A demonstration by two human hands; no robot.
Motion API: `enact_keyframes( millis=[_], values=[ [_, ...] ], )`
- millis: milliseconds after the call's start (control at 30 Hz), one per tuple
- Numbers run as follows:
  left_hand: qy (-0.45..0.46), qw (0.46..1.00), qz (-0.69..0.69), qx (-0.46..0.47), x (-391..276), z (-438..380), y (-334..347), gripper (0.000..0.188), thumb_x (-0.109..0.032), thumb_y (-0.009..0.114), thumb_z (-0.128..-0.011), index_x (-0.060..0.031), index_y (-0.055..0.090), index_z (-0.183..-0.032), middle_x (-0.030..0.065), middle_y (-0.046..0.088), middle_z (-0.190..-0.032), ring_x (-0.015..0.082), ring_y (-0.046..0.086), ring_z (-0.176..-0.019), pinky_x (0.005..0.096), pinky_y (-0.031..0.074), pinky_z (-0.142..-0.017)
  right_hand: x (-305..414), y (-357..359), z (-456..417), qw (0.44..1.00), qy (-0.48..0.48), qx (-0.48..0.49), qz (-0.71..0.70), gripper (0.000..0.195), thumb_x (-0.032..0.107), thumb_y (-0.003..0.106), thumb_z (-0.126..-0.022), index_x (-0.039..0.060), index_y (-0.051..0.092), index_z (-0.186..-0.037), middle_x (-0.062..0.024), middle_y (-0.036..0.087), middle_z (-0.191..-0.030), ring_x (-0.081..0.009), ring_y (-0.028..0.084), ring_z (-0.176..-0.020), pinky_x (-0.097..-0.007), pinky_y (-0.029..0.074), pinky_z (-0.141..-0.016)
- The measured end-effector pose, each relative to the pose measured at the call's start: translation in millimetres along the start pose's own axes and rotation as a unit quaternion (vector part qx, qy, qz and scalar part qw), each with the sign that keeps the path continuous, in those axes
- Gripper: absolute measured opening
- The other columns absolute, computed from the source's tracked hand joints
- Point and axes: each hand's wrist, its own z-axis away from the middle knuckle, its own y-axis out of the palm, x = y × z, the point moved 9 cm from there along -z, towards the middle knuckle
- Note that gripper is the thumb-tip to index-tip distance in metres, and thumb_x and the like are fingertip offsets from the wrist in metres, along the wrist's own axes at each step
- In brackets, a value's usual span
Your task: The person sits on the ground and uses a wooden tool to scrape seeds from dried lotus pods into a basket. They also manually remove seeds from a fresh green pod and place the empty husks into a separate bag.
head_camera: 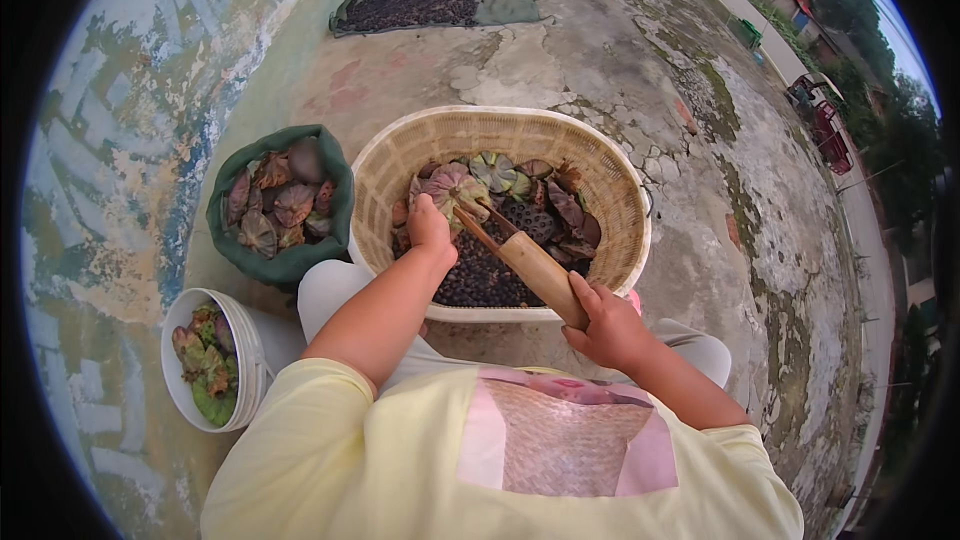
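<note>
My left hand point(431, 231) is closed on a dried lotus seed pod point(454, 184) over the left part of an oval woven plastic basket point(626, 165). My right hand point(611, 322) grips a thick bamboo tool point(536, 270) by its rear end, at the basket's front right rim. The tool's two narrow prongs reach to the underside of the held pod by its stalk; the exact contact is hard to tell. Inside the basket, dark lotus seeds point(487, 277) lie at the front, with brown and green pods point(530, 220) heaped at the back and right.
Left of the basket stands a green cloth sack point(225, 240) of dried pods. A white bucket point(247, 360) holding green and brown pods is tilted beside my left leg. Farther off, dark seeds lie on a green net point(506, 0) on cracked concrete. A peeling painted wall point(135, 150) runs along the left.
</note>
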Motion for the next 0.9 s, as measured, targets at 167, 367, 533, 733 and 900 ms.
enact_keyframes(
  millis=[167, 367, 533, 733, 900],
  values=[
    [-0.031, 0.999, -0.017, -0.022, -6.8, 25.9, 14.1, 0.03, -0.03, 0.04, -0.092, -0.0178, 0.044, -0.118, 0.0056, 0.044, -0.126, 0.0239, 0.047, -0.111, 0.0479, 0.052, -0.075, 2.7, 17.0, -21.6, 0.998, 0.063, 0.004, 0.028, 0.076, 0.025, 0.068, -0.075, 0.0004, 0.035, -0.139, -0.0218, 0.058, -0.093, -0.0386, 0.062, -0.078, -0.045, 0.053, -0.069],
    [-0.028, 0.995, -0.063, 0.067, 9.3, -7.3, 10.9, 0.037, -0.036, 0.041, -0.096, -0.0096, 0.042, -0.121, 0.009, 0.042, -0.117, 0.0284, 0.047, -0.103, 0.0486, 0.052, -0.086, -14.8, 32.3, -37.9, 0.996, 0.038, 0.015, -0.084, 0.082, 0.023, 0.072, -0.074, 0.0077, 0.031, -0.144, -0.022, 0.058, -0.097, -0.0345, 0.063, -0.077, -0.0443, 0.052, -0.069],
    [-0.076, 0.931, -0.279, 0.22, 40.2, 17.2, 33.2, 0.067, -0.041, 0.052, -0.095, -0.0018, 0.026, -0.143, 0.0166, 0.034, -0.142, 0.0337, 0.038, -0.129, 0.0496, 0.042, -0.104, -30.4, 75.6, 18.4, 0.806, 0.315, 0.17, -0.471, 0.088, 0.008, 0.071, -0.075, 0.0071, 0.022, -0.148, -0.0089, 0.054, -0.102, -0.0237, 0.057, -0.089, -0.0341, 0.049, -0.077],
    [0.595, 0.572, -0.499, 0.266, -6.0, 129.8, 85.8, 0.065, -0.036, 0.059, -0.088, -0.0034, 0.037, -0.139, 0.0177, 0.04, -0.139, 0.0359, 0.034, -0.132, 0.0487, 0.025, -0.112, -43.7, 54.3, 56.4, 0.973, 0.214, 0.046, -0.074, 0.091, 0.014, 0.072, -0.07, 0.0054, 0.023, -0.147, -0.0251, 0.059, -0.101, -0.0381, 0.061, -0.089, -0.0414, 0.05, -0.077],
    [0.546, 0.419, -0.506, 0.52, 62.8, 208.6, 95.1, 0.061, -0.038, 0.058, -0.087, -0.0084, 0.043, -0.138, 0.0146, 0.037, -0.144, 0.0338, 0.029, -0.138, 0.0463, 0.019, -0.115, -39.8, 57.0, 66.2, 0.977, 0.213, 0.028, 0.001, 0.087, 0.018, 0.07, -0.068, 0.0016, 0.029, -0.143, -0.0302, 0.06, -0.102, -0.0419, 0.06, -0.093, -0.0442, 0.05, -0.079]
  ],
)
